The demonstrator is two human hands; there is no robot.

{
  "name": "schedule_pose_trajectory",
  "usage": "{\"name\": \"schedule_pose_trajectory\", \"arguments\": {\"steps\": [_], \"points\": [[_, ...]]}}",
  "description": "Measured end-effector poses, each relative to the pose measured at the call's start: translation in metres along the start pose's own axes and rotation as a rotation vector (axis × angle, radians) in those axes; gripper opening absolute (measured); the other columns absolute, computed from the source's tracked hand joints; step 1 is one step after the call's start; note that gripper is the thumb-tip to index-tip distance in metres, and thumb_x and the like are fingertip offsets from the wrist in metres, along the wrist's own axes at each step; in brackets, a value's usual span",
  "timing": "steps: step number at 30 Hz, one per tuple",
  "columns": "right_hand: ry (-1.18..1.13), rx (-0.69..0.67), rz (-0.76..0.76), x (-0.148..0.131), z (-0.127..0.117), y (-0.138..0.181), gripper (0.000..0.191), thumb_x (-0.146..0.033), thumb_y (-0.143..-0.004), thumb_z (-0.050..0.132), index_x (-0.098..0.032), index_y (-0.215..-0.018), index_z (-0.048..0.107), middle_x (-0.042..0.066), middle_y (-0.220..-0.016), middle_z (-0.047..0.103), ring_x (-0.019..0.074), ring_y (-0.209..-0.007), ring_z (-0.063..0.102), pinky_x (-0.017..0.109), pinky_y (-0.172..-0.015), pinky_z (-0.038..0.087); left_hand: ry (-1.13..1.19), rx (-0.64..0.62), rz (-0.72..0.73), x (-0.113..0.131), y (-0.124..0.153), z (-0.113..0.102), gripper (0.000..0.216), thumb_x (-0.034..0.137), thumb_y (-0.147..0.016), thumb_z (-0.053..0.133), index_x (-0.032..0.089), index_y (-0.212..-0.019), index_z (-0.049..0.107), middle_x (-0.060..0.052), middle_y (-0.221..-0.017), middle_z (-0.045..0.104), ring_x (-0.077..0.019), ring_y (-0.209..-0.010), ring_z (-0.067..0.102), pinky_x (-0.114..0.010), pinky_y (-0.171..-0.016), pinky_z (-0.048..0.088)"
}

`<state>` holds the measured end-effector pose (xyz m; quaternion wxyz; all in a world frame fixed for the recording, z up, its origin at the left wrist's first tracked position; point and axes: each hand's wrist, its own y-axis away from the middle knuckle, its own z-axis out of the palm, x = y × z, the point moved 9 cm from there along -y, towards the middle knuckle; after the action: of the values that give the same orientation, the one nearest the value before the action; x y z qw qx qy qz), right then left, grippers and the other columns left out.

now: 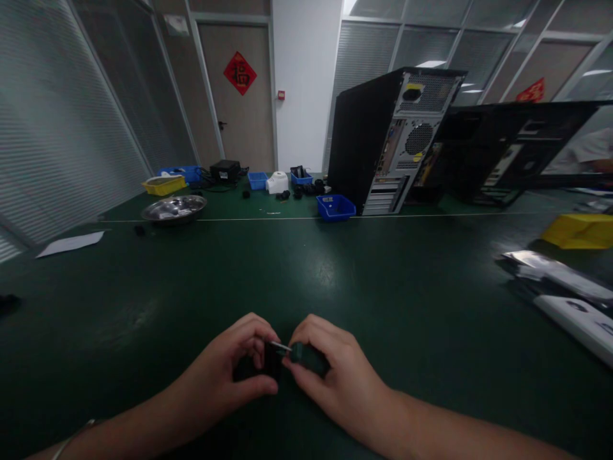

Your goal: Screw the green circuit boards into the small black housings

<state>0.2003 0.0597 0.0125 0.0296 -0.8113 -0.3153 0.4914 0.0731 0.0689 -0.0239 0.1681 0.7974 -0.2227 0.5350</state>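
My left hand [234, 361] is closed around a small black block-like part [272, 363], holding it between thumb and fingers just above the table. In my right hand [340, 370] is a short screwdriver with a dark green handle [306, 358]. Its thin metal shaft [282, 347] points left and meets the upper edge of the black part. Whether the tip sits inside the part cannot be made out. The two hands are close together, low in the middle of the view.
A green table [215, 275] spreads ahead. Across a white line stand a metal bowl [175, 209], a blue bin [336, 207] and a tall computer case [383, 140]. A yellow bin [579, 231] and a white panel [577, 322] lie right. Another person's arm [601, 165] shows far right.
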Motion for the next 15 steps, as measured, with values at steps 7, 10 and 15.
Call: {"name": "schedule_pose_trajectory", "arguments": {"steps": [7,10,15], "points": [[0.028,-0.114,-0.028,-0.002,0.014,0.002,0.009,-0.009,-0.083,0.067,-0.015,-0.089,0.064,0.005,-0.088,0.062,0.0171,-0.080,0.061,0.025,-0.068,0.046,-0.028,0.009,0.068,0.004,0.003,0.005,0.033,0.013,-0.080,0.071,0.023,-0.109,0.059,-0.003,-0.104,0.055,-0.0195,-0.088,0.059,-0.033,-0.079,0.048],[-0.010,-0.118,-0.008,-0.001,0.014,0.001,0.010,-0.012,-0.082,0.073,-0.015,-0.089,0.067,0.004,-0.089,0.063,0.0169,-0.083,0.062,0.024,-0.071,0.047,-0.028,-0.001,0.084,0.005,0.003,0.007,0.034,0.014,-0.080,0.072,0.024,-0.110,0.059,-0.003,-0.104,0.055,-0.0199,-0.089,0.058,-0.033,-0.079,0.048],[-0.082,-0.108,0.029,0.001,0.011,-0.003,0.021,-0.009,-0.076,0.078,-0.015,-0.092,0.066,0.002,-0.090,0.063,0.0152,-0.084,0.062,0.023,-0.073,0.046,0.004,-0.022,0.078,0.007,0.005,0.008,0.034,0.015,-0.079,0.073,0.024,-0.109,0.060,-0.003,-0.102,0.056,-0.0192,-0.086,0.055,-0.032,-0.076,0.046]]}}
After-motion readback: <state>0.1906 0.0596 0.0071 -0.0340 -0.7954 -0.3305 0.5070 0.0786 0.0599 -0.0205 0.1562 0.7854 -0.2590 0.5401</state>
